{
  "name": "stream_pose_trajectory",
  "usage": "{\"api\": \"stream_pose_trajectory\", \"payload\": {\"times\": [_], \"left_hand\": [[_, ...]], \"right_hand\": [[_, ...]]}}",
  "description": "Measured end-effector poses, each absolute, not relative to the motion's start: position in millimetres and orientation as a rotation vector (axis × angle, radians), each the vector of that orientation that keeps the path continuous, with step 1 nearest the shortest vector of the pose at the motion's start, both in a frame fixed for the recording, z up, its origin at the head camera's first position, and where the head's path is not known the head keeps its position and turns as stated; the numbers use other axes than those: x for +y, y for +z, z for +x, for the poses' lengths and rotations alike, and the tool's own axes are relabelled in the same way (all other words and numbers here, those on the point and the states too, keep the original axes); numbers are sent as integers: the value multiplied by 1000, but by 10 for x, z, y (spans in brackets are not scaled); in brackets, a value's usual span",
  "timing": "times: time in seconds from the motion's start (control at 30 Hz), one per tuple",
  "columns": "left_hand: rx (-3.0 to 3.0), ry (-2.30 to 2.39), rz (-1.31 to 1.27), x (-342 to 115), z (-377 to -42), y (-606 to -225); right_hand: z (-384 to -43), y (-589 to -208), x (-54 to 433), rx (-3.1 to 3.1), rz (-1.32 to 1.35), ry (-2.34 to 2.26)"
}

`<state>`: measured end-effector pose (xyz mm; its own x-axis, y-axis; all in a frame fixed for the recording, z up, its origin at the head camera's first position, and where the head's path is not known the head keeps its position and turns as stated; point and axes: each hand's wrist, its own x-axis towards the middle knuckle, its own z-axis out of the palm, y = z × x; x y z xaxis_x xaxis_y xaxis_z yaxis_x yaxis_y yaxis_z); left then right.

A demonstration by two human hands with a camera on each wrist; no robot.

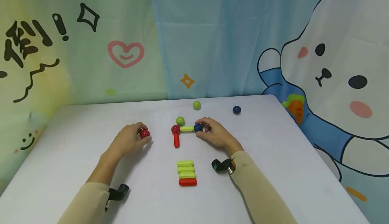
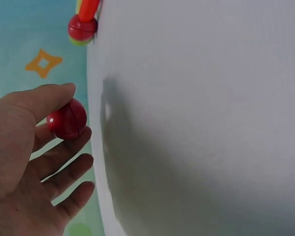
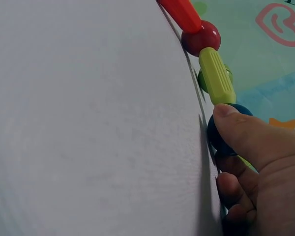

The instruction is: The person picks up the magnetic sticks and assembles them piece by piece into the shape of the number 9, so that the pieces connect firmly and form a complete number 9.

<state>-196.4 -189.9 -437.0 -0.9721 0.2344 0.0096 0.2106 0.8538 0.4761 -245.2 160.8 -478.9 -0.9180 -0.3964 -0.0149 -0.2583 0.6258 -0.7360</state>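
Note:
My left hand (image 1: 131,137) pinches a red ball (image 2: 69,120) between thumb and fingers, left of the joined pieces. At the middle, my right hand (image 1: 217,133) grips a dark blue ball (image 1: 198,127) by thumb and fingertips. That ball meets the end of a yellow-green rod (image 3: 217,76), whose other end meets a second red ball (image 1: 175,129). From this red ball a red rod (image 1: 176,140) points toward the person. A green ball (image 1: 180,120) sits just behind the joint; in the right wrist view the yellow-green rod partly hides it.
Nearer the person lie several yellow-green rods (image 1: 186,169) in a stack-like row, with a red rod (image 1: 187,182) at its near side. Toward the table's back edge are another green ball (image 1: 197,105) and another blue ball (image 1: 236,109). A printed curtain (image 1: 209,48) hangs behind the white table (image 1: 146,197).

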Motion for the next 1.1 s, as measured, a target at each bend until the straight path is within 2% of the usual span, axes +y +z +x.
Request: {"api": "stream_pose_trajectory", "payload": {"times": [0.6, 1.1], "left_hand": [[2883, 846, 374, -1805, -1909, -4448], [2901, 824, 362, -1775, -1826, -4504]], "right_hand": [[-2476, -4737, 1560, 2768, -640, -1036], [-2442, -4605, 1355, 2789, -843, -1017]]}}
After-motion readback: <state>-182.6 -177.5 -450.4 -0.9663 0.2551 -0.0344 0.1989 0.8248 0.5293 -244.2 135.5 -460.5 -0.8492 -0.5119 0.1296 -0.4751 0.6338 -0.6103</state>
